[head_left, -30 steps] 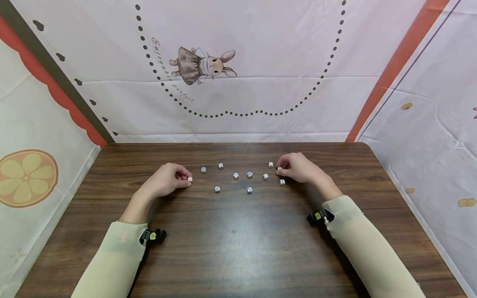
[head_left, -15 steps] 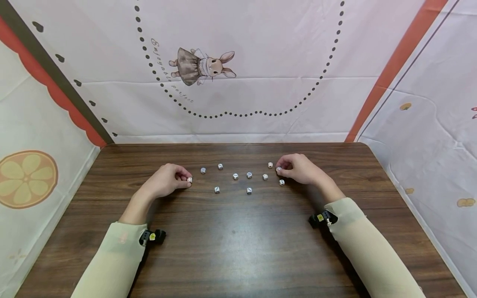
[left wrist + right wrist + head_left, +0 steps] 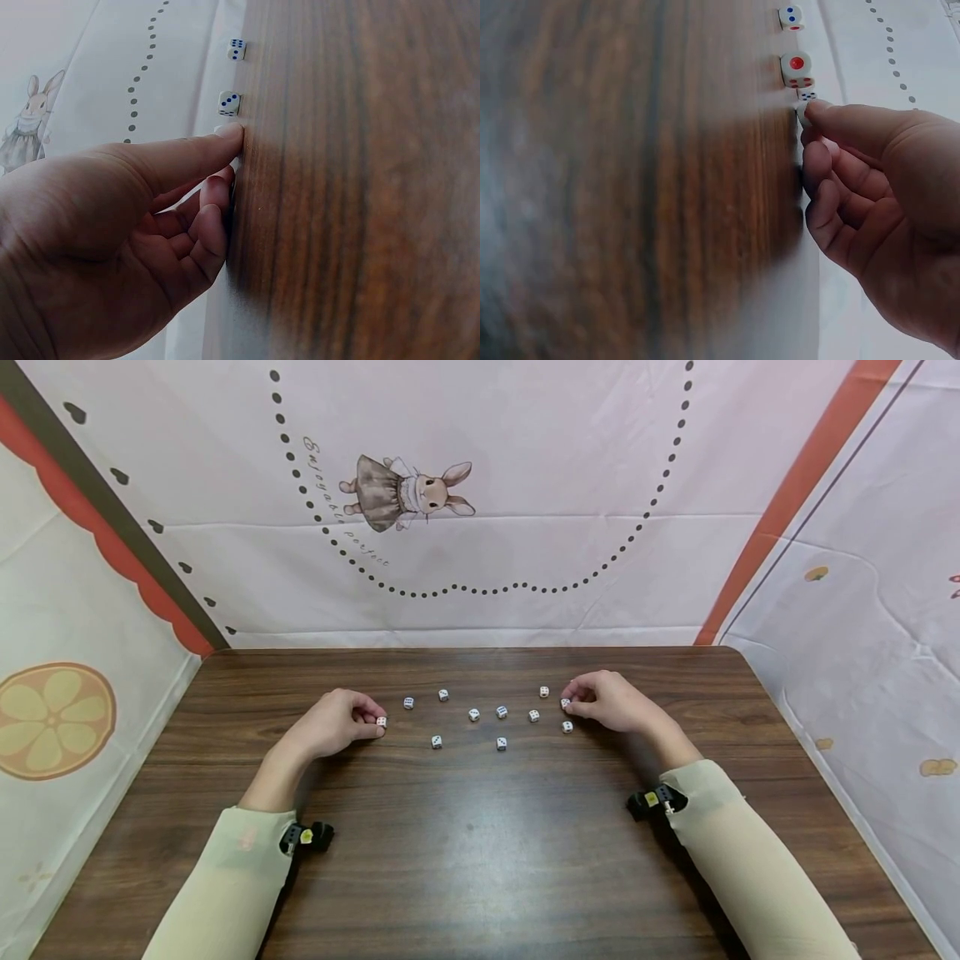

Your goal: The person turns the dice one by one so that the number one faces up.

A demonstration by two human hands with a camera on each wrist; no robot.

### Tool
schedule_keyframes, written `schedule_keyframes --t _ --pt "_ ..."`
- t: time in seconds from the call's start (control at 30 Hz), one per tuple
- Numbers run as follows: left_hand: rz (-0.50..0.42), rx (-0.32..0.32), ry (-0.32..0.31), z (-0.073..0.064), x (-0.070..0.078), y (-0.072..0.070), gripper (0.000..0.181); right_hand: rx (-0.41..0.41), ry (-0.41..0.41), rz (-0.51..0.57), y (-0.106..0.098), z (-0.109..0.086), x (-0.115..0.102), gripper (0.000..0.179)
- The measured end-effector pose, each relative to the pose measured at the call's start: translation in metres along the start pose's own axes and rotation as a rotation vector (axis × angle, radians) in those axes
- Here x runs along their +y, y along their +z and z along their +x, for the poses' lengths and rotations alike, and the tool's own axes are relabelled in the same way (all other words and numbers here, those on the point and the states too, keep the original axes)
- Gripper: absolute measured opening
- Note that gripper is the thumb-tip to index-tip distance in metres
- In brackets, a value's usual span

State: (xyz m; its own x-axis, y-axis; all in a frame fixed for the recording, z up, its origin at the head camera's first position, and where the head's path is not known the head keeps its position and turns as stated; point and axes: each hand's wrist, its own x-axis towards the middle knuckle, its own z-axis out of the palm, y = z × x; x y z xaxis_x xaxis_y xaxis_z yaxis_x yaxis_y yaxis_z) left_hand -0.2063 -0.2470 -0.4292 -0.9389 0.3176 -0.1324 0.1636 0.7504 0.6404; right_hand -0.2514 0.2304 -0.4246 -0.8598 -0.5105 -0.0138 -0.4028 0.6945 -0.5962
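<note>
- So, left hand (image 3: 330, 724) is pinching one die (image 3: 382, 722), finger to thumb, staying put.
- Right hand (image 3: 611, 700) is pinching another die (image 3: 566, 703), likewise closed, sitting slightly further right than before.

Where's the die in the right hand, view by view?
Head: the die is at the fingertips of the right hand, right of centre.
Left wrist: not in it.
Right wrist: the die, partly hidden by the fingertips, upper right of centre.
Shared landmark: the printed dotted line, in all three.
</note>
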Motion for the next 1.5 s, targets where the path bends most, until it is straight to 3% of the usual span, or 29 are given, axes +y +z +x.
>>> schedule_keyframes --t 0.37,0.57,0.93,1.5 --pt "0.010 0.005 0.006 0.000 0.000 0.000 0.013 -0.009 0.002 -0.002 -0.002 -0.001 -0.003 0.021" --pt "0.008 0.006 0.011 0.001 -0.001 0.001 0.013 0.010 0.030 -0.089 0.002 0.005 -0.008 0.027" --pt "0.008 0.005 0.015 0.002 -0.001 0.001 0.013 0.028 0.066 -0.166 0.004 0.009 -0.017 0.020" --pt "-0.003 0.002 0.007 0.001 0.000 0.000 0.012 0.039 0.006 -0.029 0.004 0.005 -0.011 0.008"
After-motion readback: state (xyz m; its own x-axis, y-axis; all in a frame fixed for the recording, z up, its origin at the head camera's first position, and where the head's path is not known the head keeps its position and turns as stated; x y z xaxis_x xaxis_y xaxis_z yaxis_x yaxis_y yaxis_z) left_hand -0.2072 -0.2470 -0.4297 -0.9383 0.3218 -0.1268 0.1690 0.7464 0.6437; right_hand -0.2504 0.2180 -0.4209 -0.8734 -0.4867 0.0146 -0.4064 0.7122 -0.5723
